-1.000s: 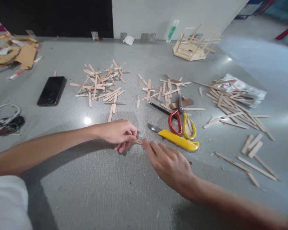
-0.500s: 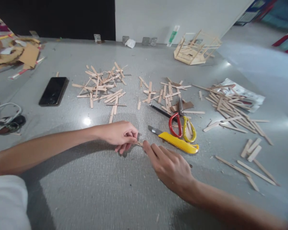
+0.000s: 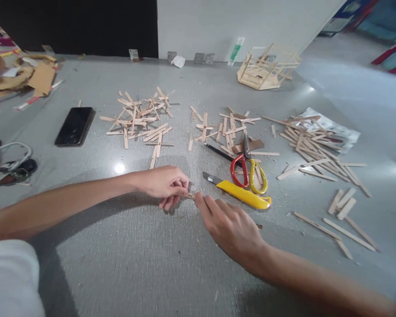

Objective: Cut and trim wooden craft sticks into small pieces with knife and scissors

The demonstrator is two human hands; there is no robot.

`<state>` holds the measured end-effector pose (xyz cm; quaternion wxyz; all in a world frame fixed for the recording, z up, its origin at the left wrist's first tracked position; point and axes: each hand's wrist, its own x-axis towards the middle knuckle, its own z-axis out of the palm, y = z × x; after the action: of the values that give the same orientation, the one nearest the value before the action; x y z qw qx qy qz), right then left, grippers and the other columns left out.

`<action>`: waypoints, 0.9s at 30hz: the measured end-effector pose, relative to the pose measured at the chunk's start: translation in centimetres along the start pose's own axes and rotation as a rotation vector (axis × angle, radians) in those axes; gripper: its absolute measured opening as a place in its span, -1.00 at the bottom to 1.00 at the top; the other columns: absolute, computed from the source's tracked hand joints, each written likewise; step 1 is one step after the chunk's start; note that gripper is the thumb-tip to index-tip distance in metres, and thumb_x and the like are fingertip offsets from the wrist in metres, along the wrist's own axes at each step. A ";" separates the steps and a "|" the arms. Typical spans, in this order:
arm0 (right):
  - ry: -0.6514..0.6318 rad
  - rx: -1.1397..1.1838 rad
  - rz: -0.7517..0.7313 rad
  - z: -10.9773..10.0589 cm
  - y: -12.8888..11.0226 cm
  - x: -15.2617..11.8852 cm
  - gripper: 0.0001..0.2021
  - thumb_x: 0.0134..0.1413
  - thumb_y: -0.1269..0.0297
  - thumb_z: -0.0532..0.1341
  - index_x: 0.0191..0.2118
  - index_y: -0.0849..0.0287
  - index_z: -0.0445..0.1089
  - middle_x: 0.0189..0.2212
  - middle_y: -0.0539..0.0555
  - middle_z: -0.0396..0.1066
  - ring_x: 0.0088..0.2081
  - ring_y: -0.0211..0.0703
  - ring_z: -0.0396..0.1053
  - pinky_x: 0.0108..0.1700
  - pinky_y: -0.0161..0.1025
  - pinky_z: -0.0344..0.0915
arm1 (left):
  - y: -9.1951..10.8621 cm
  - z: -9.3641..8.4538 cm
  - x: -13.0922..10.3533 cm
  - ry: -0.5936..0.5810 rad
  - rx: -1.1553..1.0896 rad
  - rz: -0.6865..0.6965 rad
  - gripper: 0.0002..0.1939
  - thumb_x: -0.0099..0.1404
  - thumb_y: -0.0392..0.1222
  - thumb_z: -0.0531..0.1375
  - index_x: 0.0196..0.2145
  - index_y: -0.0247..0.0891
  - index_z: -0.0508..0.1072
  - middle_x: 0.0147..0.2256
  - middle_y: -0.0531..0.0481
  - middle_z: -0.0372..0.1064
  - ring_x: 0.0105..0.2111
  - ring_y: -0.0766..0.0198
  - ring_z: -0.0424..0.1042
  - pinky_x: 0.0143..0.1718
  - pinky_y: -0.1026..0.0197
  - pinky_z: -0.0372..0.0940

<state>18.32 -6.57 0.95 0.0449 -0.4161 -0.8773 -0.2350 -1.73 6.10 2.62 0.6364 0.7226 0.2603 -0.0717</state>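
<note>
A craft workspace — scissors [image 3: 247,165], yellow cutter [image 3: 242,193] and loose wooden sticks [image 3: 137,116] cover the grey tabletop [image 3: 125,264].

White sleeve [image 3: 13,279], 2 slim bare forearms [image 3: 69,202], bare left hand [image 3: 165,182], bare right hand [image 3: 232,224]

So the wooden piece [image 3: 190,196] is a slim, pale little thing, held roughly level just above the desk [image 3: 125,264], mostly hidden by fingers at both ends.

L hand [image 3: 165,187] and R hand [image 3: 232,222] pinch opp. ends of small wooden piece [image 3: 190,196] above grey worktop [image 3: 125,259]. Yellow cutter [image 3: 244,193] lies nr R hand, w/ red-and-yellow-handled scissors [image 3: 247,160] just beyond; phone [image 3: 75,126] at far L, stick frame [image 3: 267,72] at back R.
</note>
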 end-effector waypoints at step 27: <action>0.070 -0.033 0.089 0.3 0.0 -0.4 -0.73 0.22 0.64 0.06 -0.07 0.40 0.45 -0.50 -0.02 0.38 -0.52 -0.30 0.33 -0.50 -0.28 0.19 | 0.1 -0.1 0.1 0.049 0.012 0.004 -0.67 0.42 -0.01 0.17 -0.38 -0.34 0.43 -0.56 0.00 0.44 -0.71 0.40 0.38 -0.72 0.42 0.15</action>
<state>18.64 -6.72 0.52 0.0790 -0.4471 -0.8517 -0.2617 -1.67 6.20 2.67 0.6255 0.7285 0.2740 -0.0544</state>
